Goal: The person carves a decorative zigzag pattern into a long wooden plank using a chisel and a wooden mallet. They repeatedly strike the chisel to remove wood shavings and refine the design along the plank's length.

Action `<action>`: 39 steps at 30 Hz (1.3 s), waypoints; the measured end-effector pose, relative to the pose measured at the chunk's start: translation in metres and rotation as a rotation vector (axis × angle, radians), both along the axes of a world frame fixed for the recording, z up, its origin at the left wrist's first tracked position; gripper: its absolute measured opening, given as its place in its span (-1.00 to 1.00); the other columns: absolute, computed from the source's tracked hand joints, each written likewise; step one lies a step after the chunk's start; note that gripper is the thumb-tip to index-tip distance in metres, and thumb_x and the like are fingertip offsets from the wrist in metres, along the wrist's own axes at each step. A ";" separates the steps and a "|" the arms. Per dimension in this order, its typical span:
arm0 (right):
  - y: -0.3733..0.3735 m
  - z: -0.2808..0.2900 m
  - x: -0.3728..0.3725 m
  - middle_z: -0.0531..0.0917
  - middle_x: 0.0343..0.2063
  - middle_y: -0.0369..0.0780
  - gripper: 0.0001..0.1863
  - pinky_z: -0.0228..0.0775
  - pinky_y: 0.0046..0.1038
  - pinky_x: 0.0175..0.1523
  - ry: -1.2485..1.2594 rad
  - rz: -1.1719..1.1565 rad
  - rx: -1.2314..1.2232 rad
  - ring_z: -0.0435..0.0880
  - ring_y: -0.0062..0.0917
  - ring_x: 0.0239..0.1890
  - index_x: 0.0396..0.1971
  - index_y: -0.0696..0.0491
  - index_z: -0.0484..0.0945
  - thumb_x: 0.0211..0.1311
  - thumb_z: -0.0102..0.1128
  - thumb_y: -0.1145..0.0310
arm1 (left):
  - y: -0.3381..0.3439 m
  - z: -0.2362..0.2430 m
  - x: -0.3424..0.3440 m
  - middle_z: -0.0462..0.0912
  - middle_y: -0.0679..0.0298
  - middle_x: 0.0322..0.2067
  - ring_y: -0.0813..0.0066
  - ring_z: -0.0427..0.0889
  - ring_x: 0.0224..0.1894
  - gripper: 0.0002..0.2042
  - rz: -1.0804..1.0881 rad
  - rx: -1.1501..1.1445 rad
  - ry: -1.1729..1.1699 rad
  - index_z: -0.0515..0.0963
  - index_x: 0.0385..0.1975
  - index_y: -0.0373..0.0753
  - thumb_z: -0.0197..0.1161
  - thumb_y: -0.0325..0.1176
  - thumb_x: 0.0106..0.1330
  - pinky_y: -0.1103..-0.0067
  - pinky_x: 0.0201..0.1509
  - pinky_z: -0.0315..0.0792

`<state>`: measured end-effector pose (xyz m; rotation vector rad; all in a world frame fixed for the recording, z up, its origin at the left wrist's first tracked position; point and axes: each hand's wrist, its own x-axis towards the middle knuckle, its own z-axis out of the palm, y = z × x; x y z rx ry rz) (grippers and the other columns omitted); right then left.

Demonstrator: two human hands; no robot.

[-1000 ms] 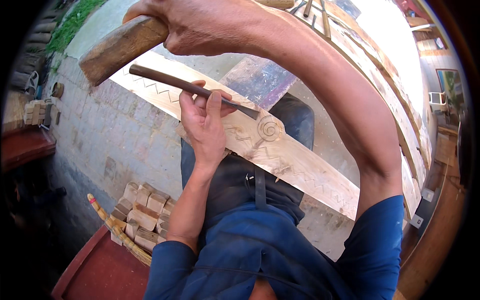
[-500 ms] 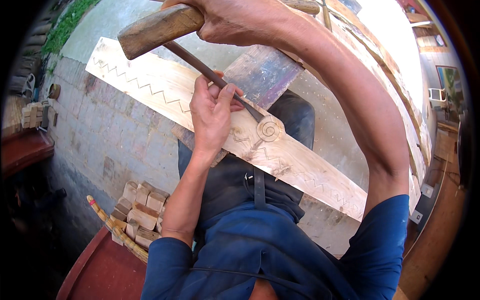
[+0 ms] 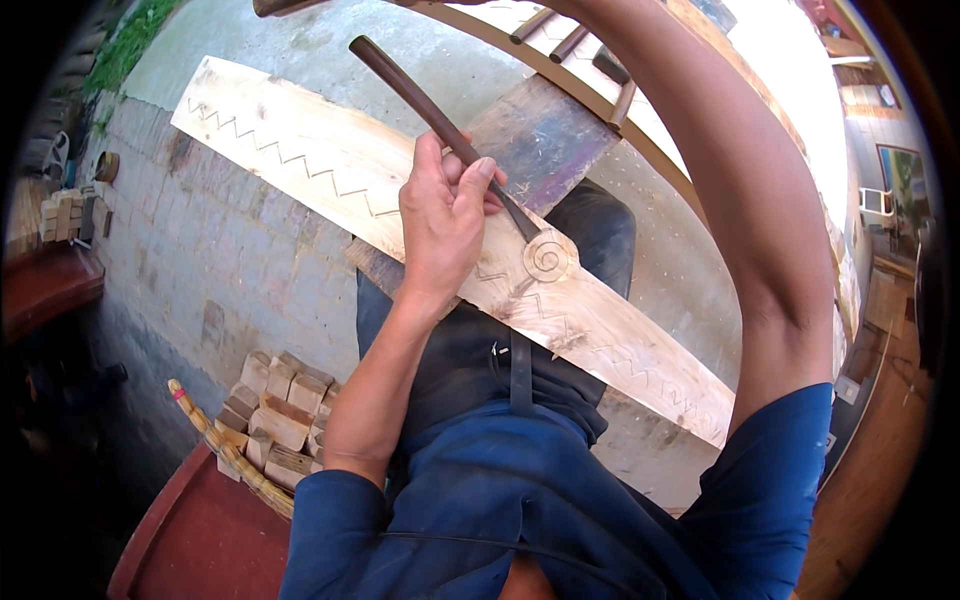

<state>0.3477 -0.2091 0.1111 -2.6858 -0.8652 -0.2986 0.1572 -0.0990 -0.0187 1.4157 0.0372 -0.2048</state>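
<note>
My left hand (image 3: 445, 220) grips a dark-shafted chisel (image 3: 400, 85), which slants down to the right. The chisel's tip touches the edge of a spiral (image 3: 549, 258) marked on a pale wooden board (image 3: 650, 365). Zigzag lines run along the board on both sides of the spiral. The board lies slantwise over a dark, worn plank (image 3: 550, 125), above my lap. High at the top edge, one end of a wooden mallet (image 3: 287, 5) shows. My right forearm (image 3: 690, 130) arches up toward it; the right hand is nearly all cut off by the frame.
Several tool handles (image 3: 568, 44) lie on a pale surface at the upper right. A pile of cut wooden blocks (image 3: 285, 415) sits at the lower left beside a curved cane handle (image 3: 230, 455) and a red surface (image 3: 215, 535). More blocks (image 3: 65, 218) stand at the far left.
My right hand and the mallet have risen away from the chisel, mostly out of the frame. The chisel's top and the tool handles have come into sight. My left hand keeps its grip.
</note>
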 end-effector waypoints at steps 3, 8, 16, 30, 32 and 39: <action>0.025 -0.005 0.020 0.81 -0.22 -0.02 -0.65 0.62 -0.09 0.03 0.076 -0.111 0.063 0.81 -0.08 -0.05 -0.11 -0.05 0.79 0.07 0.25 0.38 | 0.004 -0.003 0.000 0.75 0.21 -0.38 0.62 0.69 -0.37 -0.77 0.034 0.011 -0.014 0.40 0.11 -0.38 0.19 -0.51 0.57 0.62 -0.28 0.61; 0.040 0.006 0.033 0.83 -0.26 -0.09 -0.66 0.64 -0.16 0.00 0.099 0.091 -0.547 0.82 -0.13 -0.11 -0.13 -0.05 0.80 0.02 0.30 0.39 | 0.006 -0.003 -0.001 0.77 0.21 -0.38 0.61 0.69 -0.39 -0.79 0.030 0.026 -0.022 0.41 0.09 -0.37 0.19 -0.52 0.56 0.62 -0.28 0.61; 0.022 -0.001 0.037 0.82 -0.24 -0.09 -0.68 0.64 -0.16 -0.02 0.011 0.154 -0.355 0.81 -0.17 -0.07 -0.15 -0.03 0.79 0.04 0.29 0.39 | 0.003 -0.004 -0.001 0.77 0.19 -0.36 0.60 0.71 -0.36 -0.80 0.016 0.023 -0.050 0.40 0.07 -0.36 0.20 -0.50 0.57 0.62 -0.26 0.63; 0.015 0.012 0.022 0.82 -0.22 -0.03 -0.66 0.62 -0.11 0.01 0.190 0.035 -0.337 0.81 -0.10 -0.07 -0.11 -0.02 0.80 0.06 0.30 0.42 | 0.006 -0.006 -0.001 0.75 0.17 -0.30 0.61 0.71 -0.32 -0.80 -0.038 0.062 -0.040 0.38 0.09 -0.34 0.19 -0.47 0.61 0.66 -0.21 0.65; 0.010 0.003 0.027 0.83 -0.19 -0.07 -0.69 0.64 -0.13 0.02 0.221 -0.103 -0.063 0.81 -0.10 -0.05 -0.13 -0.05 0.81 0.09 0.30 0.40 | 0.005 -0.006 -0.002 0.75 0.16 -0.30 0.61 0.71 -0.31 -0.79 -0.045 0.067 -0.045 0.38 0.10 -0.34 0.19 -0.47 0.61 0.65 -0.20 0.65; -0.004 -0.004 0.010 0.82 -0.25 -0.08 -0.65 0.61 -0.09 -0.02 -0.036 0.087 -0.265 0.80 -0.12 -0.08 -0.15 -0.08 0.81 0.02 0.27 0.45 | 0.005 -0.002 -0.003 0.77 0.14 -0.28 0.58 0.73 -0.25 -0.76 -0.050 0.092 -0.026 0.37 0.14 -0.36 0.19 -0.46 0.61 0.64 -0.16 0.66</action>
